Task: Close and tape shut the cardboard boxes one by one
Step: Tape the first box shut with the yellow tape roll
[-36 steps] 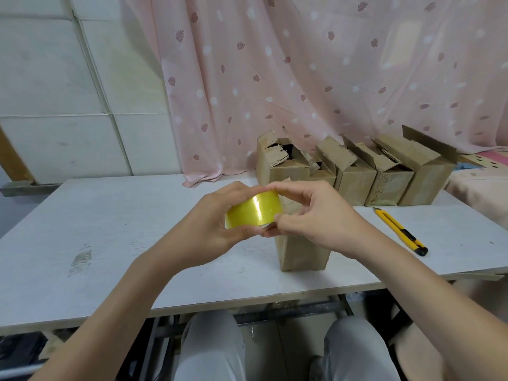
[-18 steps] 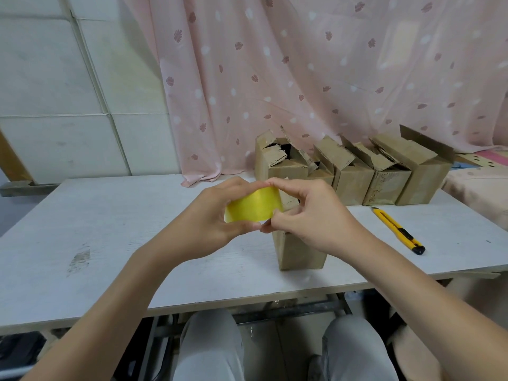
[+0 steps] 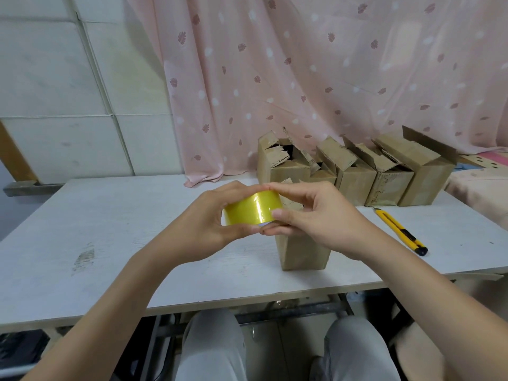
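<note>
Little has shifted since the earlier frames: both hands keep the yellow tape roll (image 3: 253, 209) raised just above the table (image 3: 115, 232), and its glossy band now faces the camera a bit more squarely, with a bright glint across it. The left hand (image 3: 204, 228) curls round the roll's left side, thumb underneath and fingers arched over the top. The right hand (image 3: 310, 213) grasps the roll's right side, its index finger lying along the top edge and meeting the left fingertips, while its thumb presses on the band near the roll's right edge, where a pale strip shows at the bottom. Whether a loose tape end is lifted cannot be told.

Directly behind and below the roll stands the near cardboard box (image 3: 303, 251), upright on the table, its top mostly hidden by the right hand; a scrap of torn flap shows just above the thumb. Farther behind the roll, against the pink patterned curtain (image 3: 302, 67), a row of open boxes (image 3: 354, 171) sits side by side with torn flaps standing up or folded loosely; the interiors are dark and any contents cannot be made out. To the right of the roll, a yellow utility knife (image 3: 398, 231) lies on the table, apart from the near box. Grey-trousered knees show below the table edge.
</note>
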Demonstrator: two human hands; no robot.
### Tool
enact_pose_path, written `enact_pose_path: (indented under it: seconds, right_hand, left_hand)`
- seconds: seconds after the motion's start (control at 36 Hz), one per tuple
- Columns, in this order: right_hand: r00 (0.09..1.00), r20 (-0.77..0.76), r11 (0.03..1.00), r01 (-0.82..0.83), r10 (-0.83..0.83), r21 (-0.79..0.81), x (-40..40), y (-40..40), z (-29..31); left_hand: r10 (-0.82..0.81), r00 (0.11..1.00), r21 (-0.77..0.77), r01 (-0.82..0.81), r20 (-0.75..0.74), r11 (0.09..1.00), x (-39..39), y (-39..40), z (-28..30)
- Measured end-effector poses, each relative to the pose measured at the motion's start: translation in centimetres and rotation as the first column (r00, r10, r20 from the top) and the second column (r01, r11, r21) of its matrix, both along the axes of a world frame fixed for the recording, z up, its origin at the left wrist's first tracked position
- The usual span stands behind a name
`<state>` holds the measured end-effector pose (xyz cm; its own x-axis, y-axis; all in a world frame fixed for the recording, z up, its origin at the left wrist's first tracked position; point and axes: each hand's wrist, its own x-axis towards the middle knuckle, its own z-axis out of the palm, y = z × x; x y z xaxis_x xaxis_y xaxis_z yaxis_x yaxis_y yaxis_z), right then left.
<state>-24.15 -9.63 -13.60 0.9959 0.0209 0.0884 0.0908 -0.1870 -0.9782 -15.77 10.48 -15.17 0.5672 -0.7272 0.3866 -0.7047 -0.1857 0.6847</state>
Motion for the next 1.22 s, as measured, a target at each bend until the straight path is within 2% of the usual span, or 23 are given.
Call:
enact_pose_path:
  seconds: [0.17,0.72,0.83,1.0,1.11,1.22]
  right_hand:
    - [1.000,-0.008,0.999,0.029,-0.028,0.020,-0.1,0.2,0.2]
    - [0.979,0.115,0.970,0.185,-0.169,-0.155,0.8,1.2,-0.4]
    - [0.973,0.096,0.975,0.215,-0.209,-0.050,0.4,1.1,-0.3]
    - [0.991,0.034,0.984,0.123,-0.129,0.125,-0.3,1.0,-0.1]
    - [0.983,0.086,0.979,0.149,-0.162,0.139,-0.2,1.2,-0.4]
    - [0.984,0.072,0.972,0.149,-0.165,0.181,-0.1,1.1,0.0]
  left_hand:
    - [-0.004,1.000,0.008,0.004,-0.002,1.000,0.0,0.0,-0.2]
    - [0.011,0.996,0.014,-0.012,0.088,1.000,-0.1,-0.5,0.0]
    - [0.006,0.995,0.015,-0.007,0.101,1.000,-0.3,-0.4,0.1]
    - [0.006,0.999,-0.025,-0.005,0.049,1.000,-0.2,0.0,-0.1]
    - [0.030,0.998,-0.023,-0.028,0.063,0.999,-0.1,-0.1,0.1]
    - [0.050,0.997,-0.028,-0.049,0.063,0.998,-0.1,-0.1,0.1]
